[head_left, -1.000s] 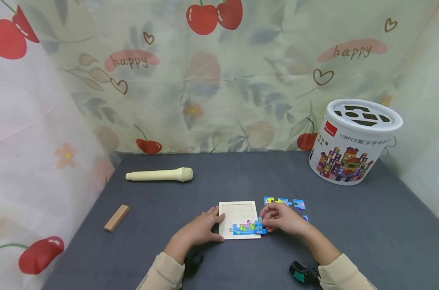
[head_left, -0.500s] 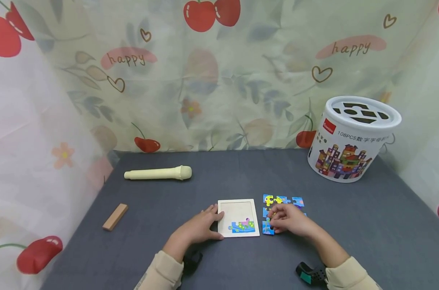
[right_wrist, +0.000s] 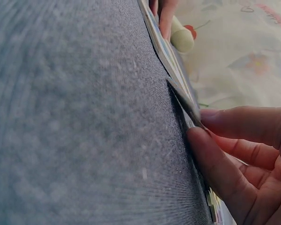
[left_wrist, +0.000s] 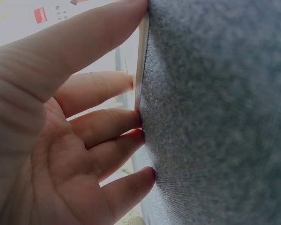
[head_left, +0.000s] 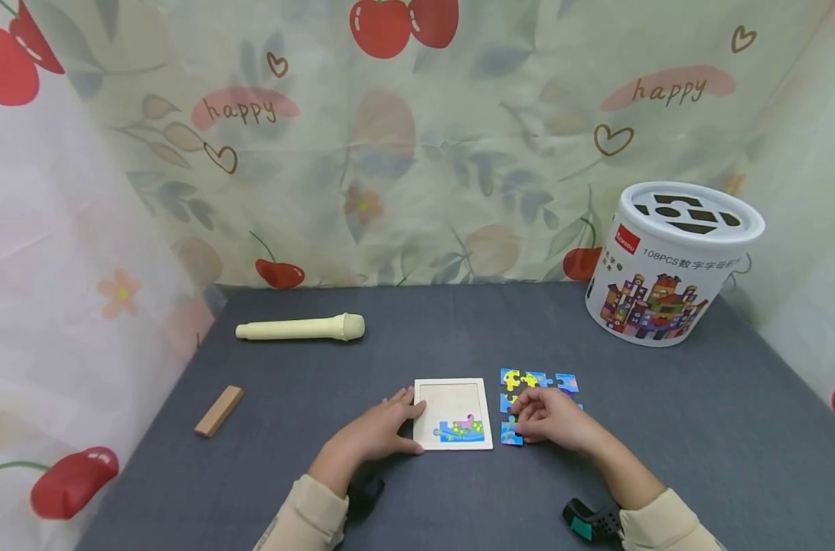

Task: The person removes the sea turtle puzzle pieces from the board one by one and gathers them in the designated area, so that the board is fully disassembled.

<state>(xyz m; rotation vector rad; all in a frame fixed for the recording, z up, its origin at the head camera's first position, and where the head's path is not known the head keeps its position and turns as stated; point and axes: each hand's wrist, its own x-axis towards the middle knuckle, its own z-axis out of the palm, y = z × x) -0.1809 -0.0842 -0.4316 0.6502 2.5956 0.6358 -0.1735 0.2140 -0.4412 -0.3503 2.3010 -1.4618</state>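
Observation:
A square wooden puzzle tray [head_left: 489, 417] lies on the dark table, with joined blue, green and pink puzzle pieces [head_left: 464, 430] along its lower right part. My left hand [head_left: 372, 436] rests against the tray's left edge, thumb near the lower corner; in the left wrist view the extended fingertips touch the thin wooden rim [left_wrist: 141, 61]. Right of the tray, my right hand [head_left: 558, 417] pinches a blue puzzle piece [head_left: 509, 434] between thumb and finger. The right wrist view shows this piece [right_wrist: 183, 99] tilted, one edge at the cloth. Loose puzzle pieces [head_left: 510, 378] lie beyond, partly hidden by the hand.
A cream toy microphone [head_left: 300, 329] lies at the back left, and a wooden block [head_left: 219, 412] at the left. At the back right stands a white lidded bucket [head_left: 672, 268]. A printed curtain [head_left: 417, 168] hangs behind the table.
My right hand has moved right with the blue puzzle piece, from over the tray's right edge to the table beside it. The left hand stays at the tray.

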